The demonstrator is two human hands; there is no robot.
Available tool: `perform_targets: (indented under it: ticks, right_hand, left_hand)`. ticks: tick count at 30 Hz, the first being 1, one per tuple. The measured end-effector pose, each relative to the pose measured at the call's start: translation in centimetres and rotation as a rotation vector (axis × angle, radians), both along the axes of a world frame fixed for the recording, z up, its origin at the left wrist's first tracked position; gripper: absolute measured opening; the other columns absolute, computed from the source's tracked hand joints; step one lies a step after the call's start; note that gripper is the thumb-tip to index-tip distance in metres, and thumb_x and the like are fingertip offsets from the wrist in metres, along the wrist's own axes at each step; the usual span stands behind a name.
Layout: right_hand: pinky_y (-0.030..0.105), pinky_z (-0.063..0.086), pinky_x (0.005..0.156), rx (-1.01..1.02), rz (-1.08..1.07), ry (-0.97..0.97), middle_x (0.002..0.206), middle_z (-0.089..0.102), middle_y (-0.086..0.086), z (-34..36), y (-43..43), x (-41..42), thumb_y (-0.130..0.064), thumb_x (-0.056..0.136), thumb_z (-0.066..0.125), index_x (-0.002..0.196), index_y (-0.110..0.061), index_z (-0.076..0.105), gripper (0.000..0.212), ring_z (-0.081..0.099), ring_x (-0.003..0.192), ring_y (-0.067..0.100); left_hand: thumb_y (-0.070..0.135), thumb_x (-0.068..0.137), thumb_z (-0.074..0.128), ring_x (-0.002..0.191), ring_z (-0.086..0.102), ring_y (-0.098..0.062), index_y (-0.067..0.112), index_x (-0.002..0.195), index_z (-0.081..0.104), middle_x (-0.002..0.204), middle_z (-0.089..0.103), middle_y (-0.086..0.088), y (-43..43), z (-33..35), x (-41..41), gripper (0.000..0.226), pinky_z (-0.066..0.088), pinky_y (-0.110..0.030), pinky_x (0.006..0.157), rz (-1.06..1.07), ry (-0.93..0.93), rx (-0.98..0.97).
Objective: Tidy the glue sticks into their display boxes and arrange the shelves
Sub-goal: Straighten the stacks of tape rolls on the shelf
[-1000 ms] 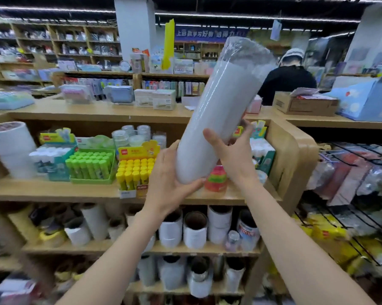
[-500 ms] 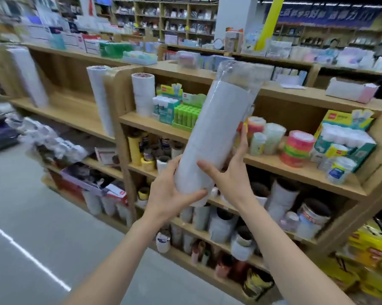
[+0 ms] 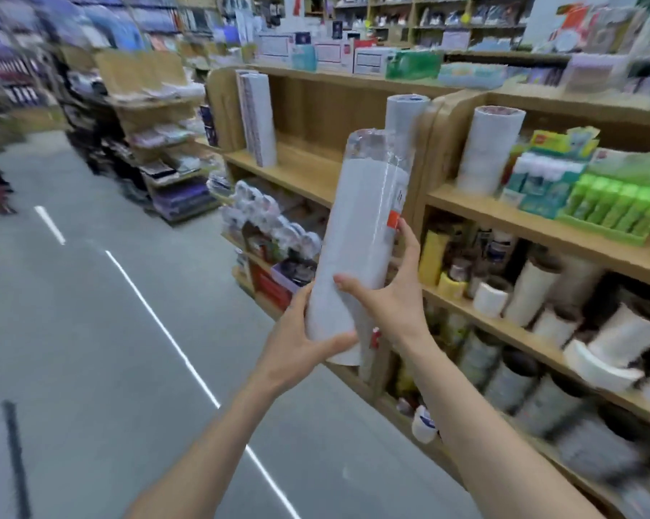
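Both hands grip roll upright: left hand cups its base, right hand fingers wrap its side, likely steadying it for shelving.

Wooden shelves stand along a grey floor marked with a white line. On the right bay's upper board a white roll, a teal box and green glue sticks in a green tray stand side by side. The left bay's upper board carries a tall wrapped pack, upright. The next board down holds yellow rolls and paper rolls lying on their sides. Boxes line the top.
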State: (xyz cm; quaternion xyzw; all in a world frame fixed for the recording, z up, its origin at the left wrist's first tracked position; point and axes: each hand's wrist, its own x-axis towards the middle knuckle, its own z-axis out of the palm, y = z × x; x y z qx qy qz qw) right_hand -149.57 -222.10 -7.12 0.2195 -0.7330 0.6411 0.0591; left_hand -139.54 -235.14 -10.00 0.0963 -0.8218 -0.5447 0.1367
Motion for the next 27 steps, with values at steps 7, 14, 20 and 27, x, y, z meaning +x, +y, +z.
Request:
perform_targets:
  ticks: [7,14,20,27]
  right_hand:
    - [0.035,0.050,0.095,-0.032,0.080,-0.088,0.119,0.038,-0.038,-1.8,-13.7,-6.9,-0.039,0.066,0.089,0.145,-0.051,0.014,0.110,0.050,0.111,-0.004]
    - [0.043,0.047,0.103,-0.042,0.072,-0.048,0.128,0.041,-0.029,-2.1,-24.2,-20.0,-0.034,0.066,0.089,0.149,-0.047,0.009,0.116,0.049,0.119,-0.001]
    - [0.022,0.038,0.101,-0.039,0.025,0.017,0.122,0.024,-0.057,-0.4,-31.0,-33.2,-0.029,0.065,0.090,0.150,-0.041,0.012,0.116,0.037,0.120,-0.018]
    - [0.038,0.038,0.113,-0.053,-0.101,-0.020,0.150,0.034,-0.015,-1.1,-38.6,-44.5,-0.024,0.064,0.091,0.154,-0.036,0.008,0.123,0.038,0.133,0.002]
  left_hand:
    - [0.032,0.076,0.083,0.103,0.057,0.009,0.039,0.136,0.039,0.124,0.055,0.012,-13.2,-1.4,-6.0,0.074,0.052,-0.015,0.076,0.011,-0.019,0.195]
    - [0.035,0.081,0.079,0.106,0.059,0.000,0.036,0.143,0.037,0.122,0.058,0.013,-24.6,-2.1,-19.9,0.076,0.055,-0.027,0.090,0.002,-0.049,0.143]
    - [0.070,0.071,0.069,0.119,0.056,-0.006,0.033,0.136,0.050,0.128,0.060,0.010,-33.4,-1.6,-33.9,0.077,0.048,-0.040,0.103,0.005,-0.062,0.026]
    - [0.043,0.092,0.062,0.121,0.048,-0.004,0.028,0.138,0.049,0.129,0.054,0.008,-41.6,-1.8,-47.1,0.050,0.041,-0.030,0.105,-0.070,0.017,-0.223]
